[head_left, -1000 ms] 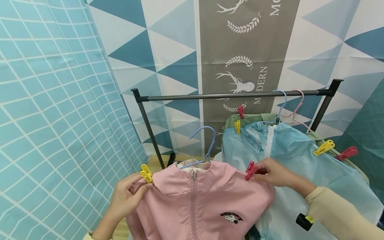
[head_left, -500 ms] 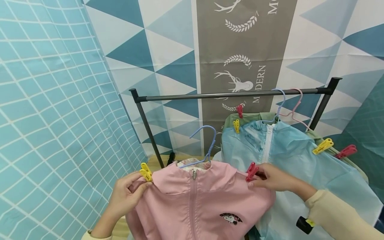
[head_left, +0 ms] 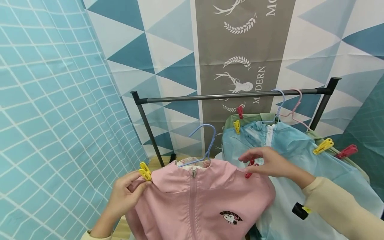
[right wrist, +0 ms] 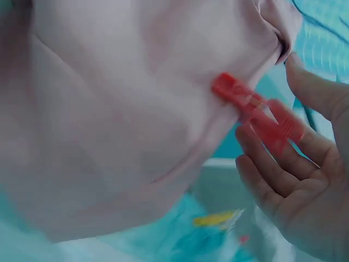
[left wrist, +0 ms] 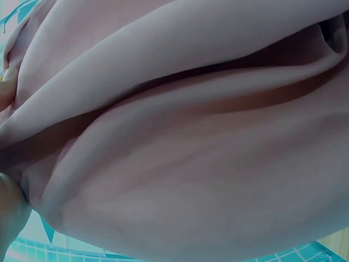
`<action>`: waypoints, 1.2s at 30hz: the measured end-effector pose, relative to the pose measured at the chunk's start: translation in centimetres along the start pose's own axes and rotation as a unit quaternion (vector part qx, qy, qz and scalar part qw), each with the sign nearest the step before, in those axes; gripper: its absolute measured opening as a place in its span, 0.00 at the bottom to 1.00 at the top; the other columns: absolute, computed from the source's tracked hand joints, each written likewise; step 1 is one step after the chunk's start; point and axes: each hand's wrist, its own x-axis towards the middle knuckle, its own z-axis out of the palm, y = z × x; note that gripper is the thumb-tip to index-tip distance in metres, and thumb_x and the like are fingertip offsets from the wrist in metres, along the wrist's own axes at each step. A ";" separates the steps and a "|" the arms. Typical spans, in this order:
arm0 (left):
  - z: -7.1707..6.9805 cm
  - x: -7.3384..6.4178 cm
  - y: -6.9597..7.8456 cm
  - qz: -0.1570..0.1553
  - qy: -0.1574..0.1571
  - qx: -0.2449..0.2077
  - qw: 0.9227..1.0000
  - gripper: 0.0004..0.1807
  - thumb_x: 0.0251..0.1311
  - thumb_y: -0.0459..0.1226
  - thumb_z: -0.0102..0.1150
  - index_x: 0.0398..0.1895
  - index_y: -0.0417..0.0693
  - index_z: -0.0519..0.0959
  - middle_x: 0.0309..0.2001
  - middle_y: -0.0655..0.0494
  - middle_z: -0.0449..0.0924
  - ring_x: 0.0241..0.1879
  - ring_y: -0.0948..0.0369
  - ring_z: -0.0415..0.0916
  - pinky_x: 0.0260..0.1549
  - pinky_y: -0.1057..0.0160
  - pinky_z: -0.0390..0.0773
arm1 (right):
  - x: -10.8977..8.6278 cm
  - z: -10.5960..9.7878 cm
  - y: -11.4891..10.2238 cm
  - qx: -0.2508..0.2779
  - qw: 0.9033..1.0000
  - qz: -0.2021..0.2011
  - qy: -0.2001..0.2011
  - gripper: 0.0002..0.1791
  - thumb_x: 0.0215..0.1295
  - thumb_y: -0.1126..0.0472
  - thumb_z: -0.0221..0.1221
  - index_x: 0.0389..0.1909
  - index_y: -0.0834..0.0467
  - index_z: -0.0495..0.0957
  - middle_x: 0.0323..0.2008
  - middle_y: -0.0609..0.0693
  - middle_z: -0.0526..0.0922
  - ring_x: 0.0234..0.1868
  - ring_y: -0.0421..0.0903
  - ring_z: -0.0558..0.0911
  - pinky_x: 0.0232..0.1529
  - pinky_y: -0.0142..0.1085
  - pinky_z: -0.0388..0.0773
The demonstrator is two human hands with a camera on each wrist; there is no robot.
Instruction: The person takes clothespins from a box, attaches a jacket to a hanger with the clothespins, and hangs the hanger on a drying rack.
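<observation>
A pink zip jacket [head_left: 172, 208] hangs on a blue hanger [head_left: 212, 143], whose hook is free of the rail. My left hand [head_left: 124, 195] pinches the jacket's left-side shoulder beside a yellow clothespin [head_left: 145, 172] clipped there. In the left wrist view, pink cloth fills most of the picture and only bits of that hand show at the left edge. A red clothespin [right wrist: 253, 106] is clipped to the other shoulder. Around it my right hand [head_left: 273, 163] stands with fingers spread, not squeezing it; the right wrist view shows the palm and parted fingers behind the clip.
A black clothes rail [head_left: 210, 97] runs across behind the jacket. At its right end hang a light-blue jacket [head_left: 300, 160] on a blue hanger and a green garment [head_left: 258, 117] on a pink hanger [head_left: 295, 110], with yellow and red clothespins on their shoulders. Patterned cloth covers the walls.
My right hand has loosened from the red clothespin's shoulder and risen slightly, its fingers spreading. The left hand keeps its pinch; the pink jacket has barely moved.
</observation>
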 end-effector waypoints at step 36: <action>-3.8 -0.6 -0.6 -0.194 -0.125 -0.055 0.972 0.58 0.44 0.38 0.76 0.76 0.45 0.49 0.70 0.30 0.56 0.60 0.89 0.56 0.54 0.88 0.61 | 6.4 -2.7 -10.5 -0.032 0.965 0.064 0.252 0.04 0.62 0.64 0.62 0.29 0.58 0.84 0.21 0.52 0.84 0.19 0.30 0.72 0.20 0.24 0.66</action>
